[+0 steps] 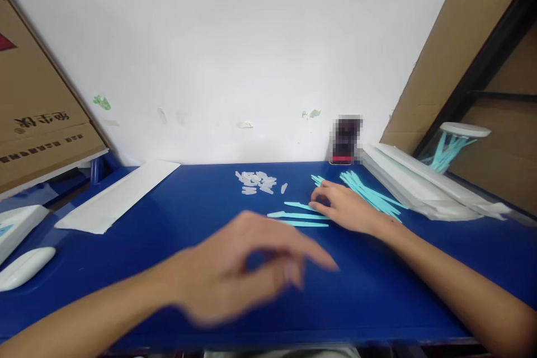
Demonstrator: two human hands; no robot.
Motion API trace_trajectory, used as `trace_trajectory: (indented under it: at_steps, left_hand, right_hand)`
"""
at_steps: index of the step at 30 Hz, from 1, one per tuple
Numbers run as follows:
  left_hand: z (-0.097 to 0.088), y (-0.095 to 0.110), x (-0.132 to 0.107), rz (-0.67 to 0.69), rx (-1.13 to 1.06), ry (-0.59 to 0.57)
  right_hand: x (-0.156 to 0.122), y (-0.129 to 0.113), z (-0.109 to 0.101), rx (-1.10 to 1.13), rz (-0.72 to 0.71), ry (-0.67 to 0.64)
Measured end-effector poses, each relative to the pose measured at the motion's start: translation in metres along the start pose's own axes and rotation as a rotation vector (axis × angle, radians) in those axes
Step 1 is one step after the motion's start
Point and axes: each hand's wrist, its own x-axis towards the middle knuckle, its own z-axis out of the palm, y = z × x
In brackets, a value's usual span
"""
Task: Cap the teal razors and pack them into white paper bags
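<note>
My left hand (241, 268) hovers over the near middle of the blue table (168, 235), blurred by motion, fingers loosely curled and apart, nothing seen in it. My right hand (346, 207) rests palm down on the table farther back, fingertips on the pale blue plastic sticks (300, 215) that lie side by side there. A larger pile of the same blue sticks (371, 193) lies just right of that hand. A small heap of white plastic caps (255, 182) sits behind the sticks, near the wall.
Stacked white paper sleeves (415, 187) lie at the right, another white sleeve (117, 196) at the left. A clear cup with blue sticks (451, 145) stands far right. Cardboard boxes (37, 123) flank both sides. White items (23, 265) sit at the left edge. A dark phone (346, 142) leans on the wall.
</note>
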Motion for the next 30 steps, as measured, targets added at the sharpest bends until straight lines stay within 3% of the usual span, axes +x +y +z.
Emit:
trace_trajectory:
  at_steps: [1,4,7,9,14,18,24,30]
  left_hand:
    - [-0.009,-0.017,0.025,0.049,0.113,-0.119]
    - [-0.026,-0.074,0.073,0.024,0.566,-0.051]
    - [-0.028,-0.116,0.078,-0.080,0.746,-0.054]
    - [-0.027,-0.127,0.071,-0.107,0.784,-0.059]
    - [-0.025,-0.127,0.060,-0.102,0.713,-0.121]
    - [-0.019,-0.125,0.060,-0.116,0.591,-0.083]
    - [-0.010,-0.118,0.058,-0.015,0.439,-0.102]
    - [-0.009,-0.121,0.057,-0.046,0.400,-0.105]
  right_hand:
    - [0.002,0.001,-0.001,0.022,-0.001,-0.030]
    - [0.011,0.003,-0.005,0.069,-0.012,-0.106]
    - [0.019,0.003,-0.010,0.067,-0.022,-0.127]
    - [0.022,0.001,-0.014,0.054,-0.022,-0.137]
    - [0.021,-0.001,-0.014,0.052,-0.034,-0.200]
    - [0.014,-0.002,-0.005,-0.016,-0.023,-0.118]
    - [0.001,-0.008,0.001,-0.093,-0.145,0.023]
    - [-0.004,-0.017,0.004,-0.055,-0.168,0.015]
